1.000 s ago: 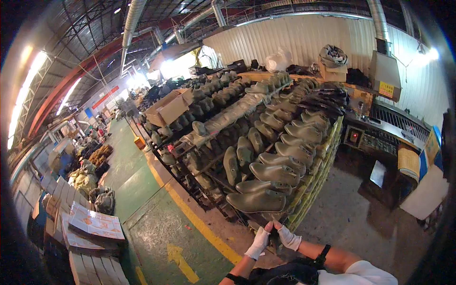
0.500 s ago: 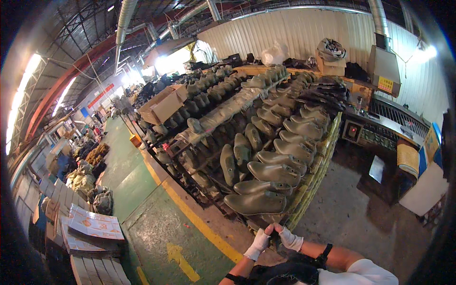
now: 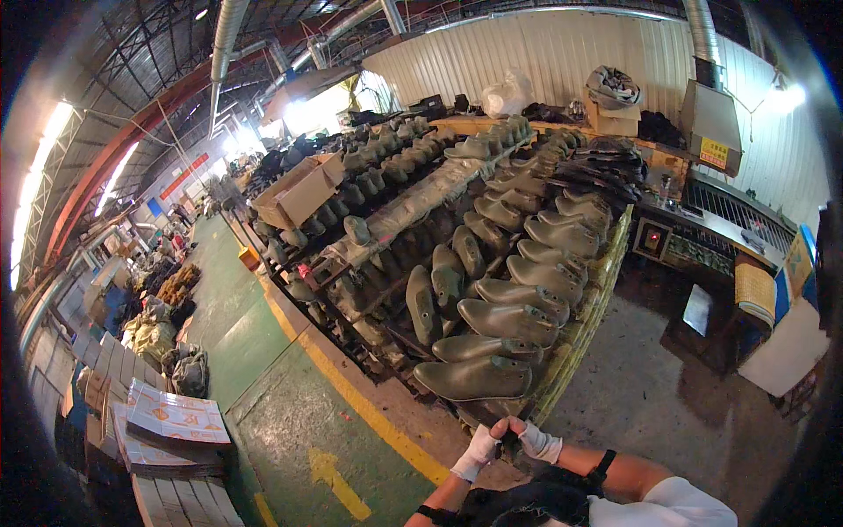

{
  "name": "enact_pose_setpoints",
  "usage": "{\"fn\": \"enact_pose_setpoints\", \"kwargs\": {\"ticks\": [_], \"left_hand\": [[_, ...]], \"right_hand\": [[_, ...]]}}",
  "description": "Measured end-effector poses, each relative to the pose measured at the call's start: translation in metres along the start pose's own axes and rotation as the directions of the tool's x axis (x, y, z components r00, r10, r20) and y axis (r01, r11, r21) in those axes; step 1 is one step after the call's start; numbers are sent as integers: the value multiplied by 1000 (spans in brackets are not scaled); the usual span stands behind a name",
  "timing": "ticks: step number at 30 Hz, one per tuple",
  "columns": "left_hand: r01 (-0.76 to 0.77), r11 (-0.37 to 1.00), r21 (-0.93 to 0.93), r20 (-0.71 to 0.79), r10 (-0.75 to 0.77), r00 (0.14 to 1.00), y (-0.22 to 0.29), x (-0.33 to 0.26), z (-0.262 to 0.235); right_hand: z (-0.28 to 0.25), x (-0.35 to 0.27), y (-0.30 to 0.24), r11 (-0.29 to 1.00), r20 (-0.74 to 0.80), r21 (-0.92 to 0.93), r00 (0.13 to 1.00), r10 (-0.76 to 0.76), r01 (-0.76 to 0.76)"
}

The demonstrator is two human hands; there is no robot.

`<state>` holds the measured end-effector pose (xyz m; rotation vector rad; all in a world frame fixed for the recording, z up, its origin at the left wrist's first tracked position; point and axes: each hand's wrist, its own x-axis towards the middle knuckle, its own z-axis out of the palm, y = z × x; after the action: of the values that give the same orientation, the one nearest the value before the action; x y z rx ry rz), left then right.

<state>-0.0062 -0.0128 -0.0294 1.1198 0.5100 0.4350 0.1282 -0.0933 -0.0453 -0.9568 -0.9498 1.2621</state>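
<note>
My left hand (image 3: 479, 448) and my right hand (image 3: 534, 441) meet close together at the bottom centre. Both wear white coverings that leave the fingertips bare. Their fingers are curled and the tips touch or nearly touch. Something dark shows between the hands, too small to name. Just beyond them is the near end of a rack loaded with green-brown shoe lasts. The nearest last (image 3: 474, 378) lies on its side, with another last (image 3: 487, 348) behind it. Neither hand touches the lasts.
An open cardboard box (image 3: 299, 193) sits on the rack at left. Flattened cartons (image 3: 176, 413) are stacked at lower left, beside a green walkway (image 3: 290, 422) with yellow markings. A machine bench (image 3: 720, 224) stands at right. Dark pieces (image 3: 606, 171) are heaped at the rack's far end.
Almost nothing differs. My view has shifted very slightly, while both hands keep the same place and closed pose.
</note>
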Motion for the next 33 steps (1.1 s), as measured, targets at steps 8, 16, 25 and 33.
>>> {"fn": "enact_pose_setpoints", "kwargs": {"ticks": [8,16,25,33], "left_hand": [[-89,996,-16,36,89,995,-5,2,-1],[29,999,-15,-8,-29,1000,-12,4,-5],[-83,997,-9,3,83,997,-9,6,2],[-46,998,-52,-132,39,991,-21,8,-3]], "right_hand": [[-3,0,3,999,92,37,996,-19,16],[-15,0,37,996,-25,-54,997,-75,74],[-22,7,57,988,-2,-26,988,-153,153],[-26,13,72,971,-14,-162,983,-182,177]]}}
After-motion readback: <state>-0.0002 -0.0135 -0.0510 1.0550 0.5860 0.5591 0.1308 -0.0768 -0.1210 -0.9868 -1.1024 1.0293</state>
